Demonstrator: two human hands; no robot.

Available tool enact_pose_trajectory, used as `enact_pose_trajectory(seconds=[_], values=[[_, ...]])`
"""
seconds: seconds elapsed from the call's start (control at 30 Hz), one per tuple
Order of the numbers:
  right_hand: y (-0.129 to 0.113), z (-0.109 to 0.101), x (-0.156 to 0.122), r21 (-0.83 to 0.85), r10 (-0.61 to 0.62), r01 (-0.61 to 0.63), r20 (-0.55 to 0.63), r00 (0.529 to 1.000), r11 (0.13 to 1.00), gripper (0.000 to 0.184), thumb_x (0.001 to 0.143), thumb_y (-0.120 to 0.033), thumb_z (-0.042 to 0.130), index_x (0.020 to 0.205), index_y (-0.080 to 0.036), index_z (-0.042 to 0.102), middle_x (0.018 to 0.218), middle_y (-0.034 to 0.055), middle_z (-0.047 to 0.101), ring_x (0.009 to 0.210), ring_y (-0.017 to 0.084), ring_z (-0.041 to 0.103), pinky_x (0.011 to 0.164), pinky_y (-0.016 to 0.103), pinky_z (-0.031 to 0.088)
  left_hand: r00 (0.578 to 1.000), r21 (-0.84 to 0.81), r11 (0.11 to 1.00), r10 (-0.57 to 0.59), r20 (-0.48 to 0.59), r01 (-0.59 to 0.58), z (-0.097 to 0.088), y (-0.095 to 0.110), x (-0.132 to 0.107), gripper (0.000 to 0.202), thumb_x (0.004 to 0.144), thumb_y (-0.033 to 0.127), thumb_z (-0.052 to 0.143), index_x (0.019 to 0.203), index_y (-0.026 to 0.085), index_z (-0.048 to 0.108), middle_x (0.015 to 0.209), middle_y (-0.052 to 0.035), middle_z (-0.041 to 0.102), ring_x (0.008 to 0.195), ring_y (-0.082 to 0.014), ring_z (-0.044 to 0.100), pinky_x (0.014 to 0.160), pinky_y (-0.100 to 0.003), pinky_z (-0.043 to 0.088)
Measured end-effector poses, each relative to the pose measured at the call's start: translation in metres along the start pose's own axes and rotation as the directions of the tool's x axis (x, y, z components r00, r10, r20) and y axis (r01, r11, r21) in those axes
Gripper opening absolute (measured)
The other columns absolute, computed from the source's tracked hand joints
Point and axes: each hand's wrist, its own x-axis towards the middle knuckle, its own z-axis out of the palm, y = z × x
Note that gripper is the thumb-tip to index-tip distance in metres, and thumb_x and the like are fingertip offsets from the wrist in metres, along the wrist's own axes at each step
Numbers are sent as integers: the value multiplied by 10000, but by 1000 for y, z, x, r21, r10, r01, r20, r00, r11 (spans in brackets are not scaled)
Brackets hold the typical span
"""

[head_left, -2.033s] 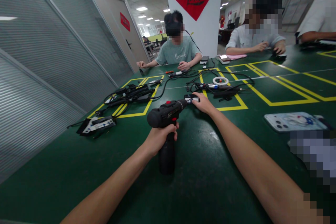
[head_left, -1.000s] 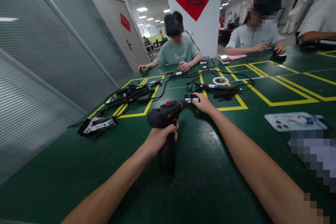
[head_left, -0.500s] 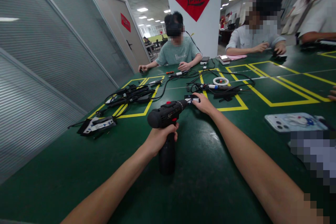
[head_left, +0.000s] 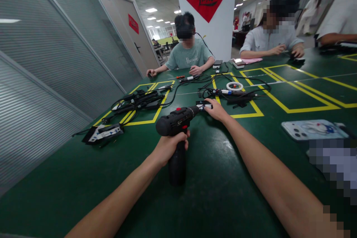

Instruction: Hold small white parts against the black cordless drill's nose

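A black cordless drill with red buttons stands upright near the middle of the green table. Wrapped round its grip is my left hand, with the thumb at the front. The drill's chuck points away to the right, at a small black-and-white piece. My right hand closes on the right end of that piece, its fingers partly hidden. Whether the drill tip touches the piece I cannot tell.
Tangled black cables and a black-and-white packet lie at left. Beyond my right hand are a pen-like tool and a white ring. A phone rests at right. Several people sit around the table; a co-worker faces me.
The drill's rear has shifted very slightly left. Both my hands otherwise keep their places, and a person far back at right has moved.
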Motion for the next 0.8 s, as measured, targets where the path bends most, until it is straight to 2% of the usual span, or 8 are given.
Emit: enact_pose_trajectory(seconds=[0.57, 0.8], values=[[1, 1, 0, -5, -4, 4, -7, 1000, 1000, 461, 818, -320, 541, 1263, -203, 542, 1140, 90, 553, 1016, 218, 557, 977, 364, 421, 1000, -24, 1000, 2, 13, -1, 0, 1, 0, 157, 739, 245, 553, 850, 146, 605, 578, -12, 572, 561, -153, 529, 582, -263, 397], [3, 1, 1, -13, -3, 3, -3, 1000, 1000, 463, 816, -324, 540, 1266, -212, 539, 1145, 87, 551, 1029, 222, 556, 981, 369, 416, 1000, -6, 1000, 14, -12, -14, 2, 2, 0, 163, 717, 261, 572, 812, 135, 612, 576, -20, 575, 543, -154, 526, 566, -266, 389]])
